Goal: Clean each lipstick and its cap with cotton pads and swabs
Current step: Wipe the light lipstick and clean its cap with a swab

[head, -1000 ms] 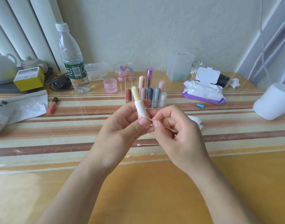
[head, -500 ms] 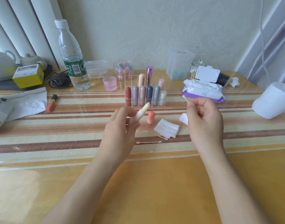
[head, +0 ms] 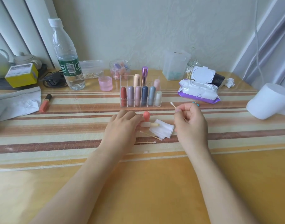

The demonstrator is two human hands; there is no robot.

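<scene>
The left hand [head: 122, 125] sits low over the striped table [head: 73, 126]. Its fingers curl round the base of an uncapped pale lipstick [head: 150, 124], which lies level with its tip pointing to 3 o'clock over the folded cotton pads [head: 162, 131]. A coral cap [head: 146, 115] stands upright at 12 o'clock of the lipstick, just beside the fingers. The right hand [head: 191, 122] pinches a cotton swab [head: 172, 104], whose white tip points to 10 o'clock. A clear rack [head: 141, 105] of capped lipsticks stands at 12 o'clock of the cap.
</scene>
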